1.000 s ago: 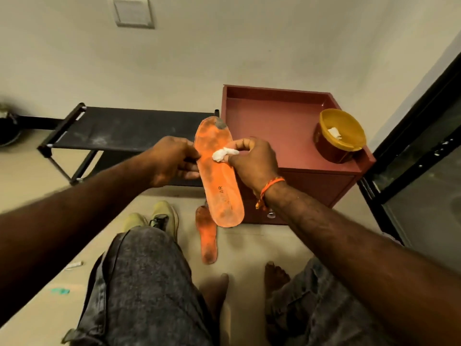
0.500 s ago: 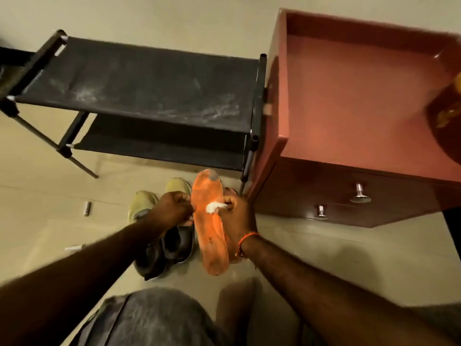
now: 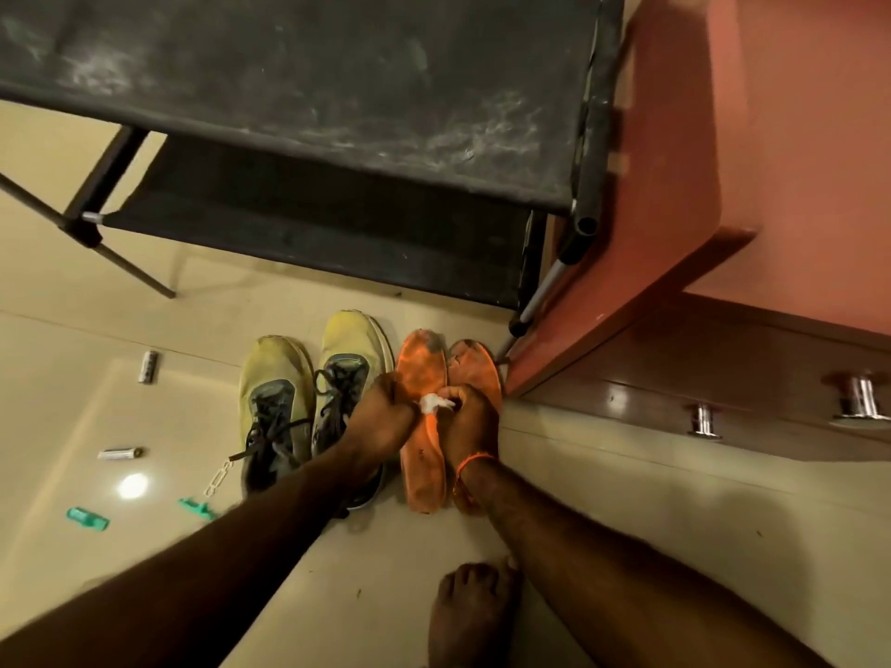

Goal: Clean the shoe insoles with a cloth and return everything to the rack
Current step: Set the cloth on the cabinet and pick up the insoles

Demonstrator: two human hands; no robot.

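Two orange insoles lie side by side low over the floor. My left hand (image 3: 383,419) grips the left edge of the nearer insole (image 3: 420,373). My right hand (image 3: 470,417) pinches a small white cloth (image 3: 434,403) against that insole's middle and covers part of the second insole (image 3: 475,368) beside it. A pair of yellow-green shoes (image 3: 308,392) with dark laces stands just left of the insoles. The black two-shelf rack (image 3: 299,103) stands behind them.
A red-brown cabinet (image 3: 675,209) with metal drawer knobs (image 3: 860,397) stands at the right, its corner close to the insoles. Batteries (image 3: 148,366), a small white chain (image 3: 218,477) and green plastic bits (image 3: 87,518) lie on the tiled floor at left. My bare foot (image 3: 470,614) is below.
Both hands have carried the insole and cloth down from in front of the cabinet to floor level beside the second insole. The view has tilted down and moved closer to the floor.
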